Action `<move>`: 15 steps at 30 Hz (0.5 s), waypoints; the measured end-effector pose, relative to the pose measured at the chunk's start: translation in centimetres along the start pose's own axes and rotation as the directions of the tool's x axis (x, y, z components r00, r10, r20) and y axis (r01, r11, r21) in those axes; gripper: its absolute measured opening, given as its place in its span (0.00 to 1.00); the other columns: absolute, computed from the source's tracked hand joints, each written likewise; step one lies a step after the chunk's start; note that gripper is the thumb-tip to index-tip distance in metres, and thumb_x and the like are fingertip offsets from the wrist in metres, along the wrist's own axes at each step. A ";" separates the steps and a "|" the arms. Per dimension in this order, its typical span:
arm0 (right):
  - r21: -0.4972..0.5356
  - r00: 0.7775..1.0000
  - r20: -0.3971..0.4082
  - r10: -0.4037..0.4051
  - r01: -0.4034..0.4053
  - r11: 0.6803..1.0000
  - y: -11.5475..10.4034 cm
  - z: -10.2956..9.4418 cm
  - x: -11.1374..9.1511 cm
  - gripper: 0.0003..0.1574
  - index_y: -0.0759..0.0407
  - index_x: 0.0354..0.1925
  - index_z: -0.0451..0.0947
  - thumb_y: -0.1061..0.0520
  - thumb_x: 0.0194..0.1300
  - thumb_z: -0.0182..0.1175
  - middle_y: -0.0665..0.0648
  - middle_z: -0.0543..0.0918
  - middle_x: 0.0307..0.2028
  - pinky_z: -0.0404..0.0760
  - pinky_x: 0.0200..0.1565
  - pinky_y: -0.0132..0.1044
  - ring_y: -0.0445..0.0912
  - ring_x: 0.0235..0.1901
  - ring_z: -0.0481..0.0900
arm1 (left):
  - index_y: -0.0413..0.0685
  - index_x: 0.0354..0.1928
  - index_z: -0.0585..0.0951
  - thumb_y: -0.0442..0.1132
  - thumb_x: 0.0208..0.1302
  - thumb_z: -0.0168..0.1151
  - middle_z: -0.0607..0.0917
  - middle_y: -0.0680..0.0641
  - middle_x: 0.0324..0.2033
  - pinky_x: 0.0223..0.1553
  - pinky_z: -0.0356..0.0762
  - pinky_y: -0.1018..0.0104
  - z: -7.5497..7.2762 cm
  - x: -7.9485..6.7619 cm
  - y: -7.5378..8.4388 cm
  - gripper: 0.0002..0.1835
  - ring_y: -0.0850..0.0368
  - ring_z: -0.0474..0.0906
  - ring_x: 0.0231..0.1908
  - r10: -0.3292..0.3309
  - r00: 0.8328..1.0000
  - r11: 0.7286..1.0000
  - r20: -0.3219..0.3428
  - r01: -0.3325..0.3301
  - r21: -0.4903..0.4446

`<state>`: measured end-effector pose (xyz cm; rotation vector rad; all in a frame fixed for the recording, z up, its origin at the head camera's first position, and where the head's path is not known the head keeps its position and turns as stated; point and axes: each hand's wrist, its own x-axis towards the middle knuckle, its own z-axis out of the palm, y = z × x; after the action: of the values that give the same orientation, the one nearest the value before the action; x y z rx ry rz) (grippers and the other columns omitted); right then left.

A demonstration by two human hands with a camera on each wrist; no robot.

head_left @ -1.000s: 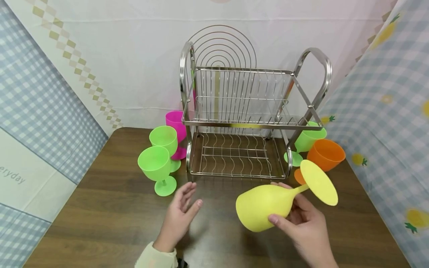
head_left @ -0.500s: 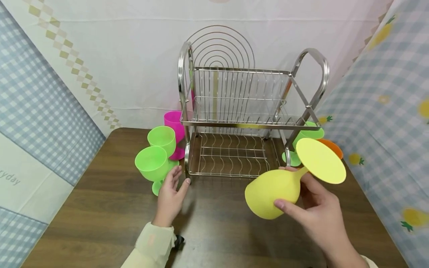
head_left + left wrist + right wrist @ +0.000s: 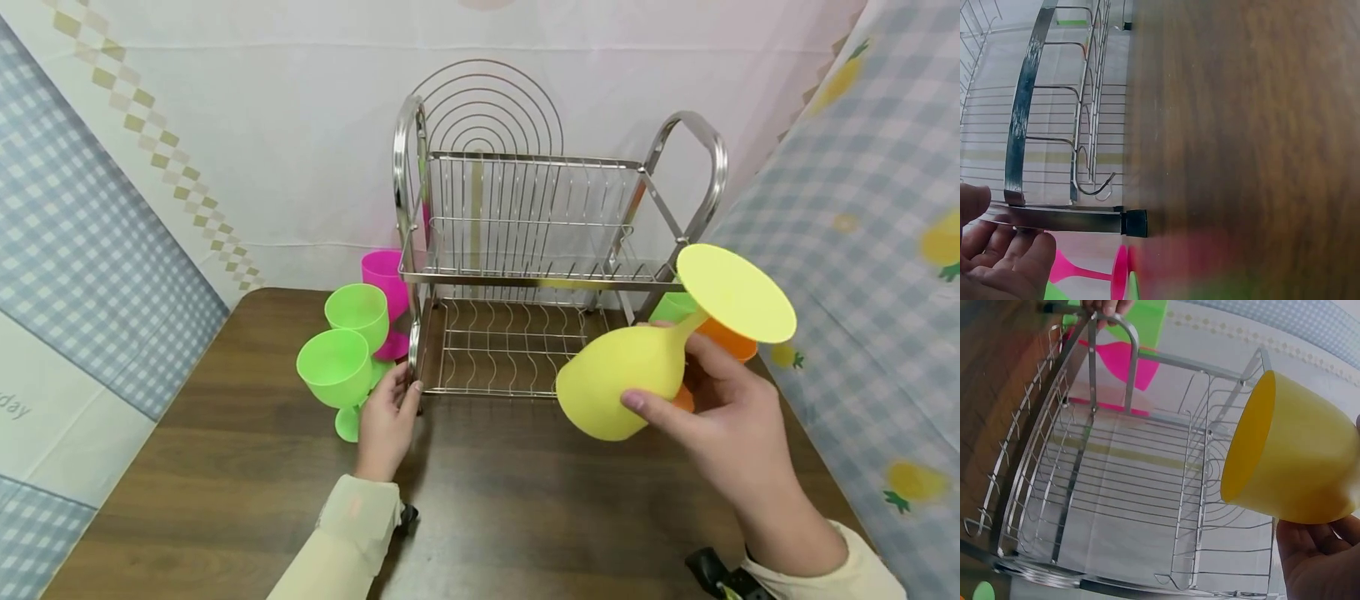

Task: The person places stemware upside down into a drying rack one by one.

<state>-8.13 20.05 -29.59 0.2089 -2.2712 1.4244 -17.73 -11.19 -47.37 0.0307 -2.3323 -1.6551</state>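
My right hand (image 3: 735, 417) grips a yellow goblet (image 3: 622, 379) by its bowl, thumb on the near side. The goblet is tilted, its foot up to the right and its mouth down to the left, in front of the two-tier metal dish rack (image 3: 517, 390). In the right wrist view the goblet's bowl (image 3: 1304, 456) faces the rack. At the rack's front left post my left hand (image 3: 386, 425) holds on. The left wrist view has the thumb and fingers on either side of that post (image 3: 1072, 220). Wires of the rack's lower right are hidden behind the goblet.
Two green goblets (image 3: 335, 367) and a magenta goblet (image 3: 385, 279) stand left of the rack. On its right, an orange goblet (image 3: 731, 340) and another green goblet (image 3: 671, 307) are partly hidden by the yellow one. Patterned cloth surrounds the wooden table (image 3: 525, 517).
My right hand has raised the yellow goblet and carried it slightly right, toward the rack. My left hand has moved forward and left and taken hold of the rack's post.
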 end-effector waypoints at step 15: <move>-0.073 0.998 0.014 -0.054 0.055 0.996 -1.3 -0.2 4.4 0.38 0.57 0.61 0.79 0.65 0.51 0.78 0.48 0.86 0.45 0.84 0.42 0.22 0.41 0.42 0.84 | 0.39 0.53 0.82 0.34 0.71 0.62 0.88 0.39 0.44 0.45 0.86 0.52 0.4 0.4 -0.4 0.12 0.46 0.86 0.43 0.080 0.995 0.988 -0.061 -0.071 0.137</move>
<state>-11.51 20.06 -26.50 0.2547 -2.3048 1.3140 -18.31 -11.03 -47.82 0.0236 -2.3601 -1.4377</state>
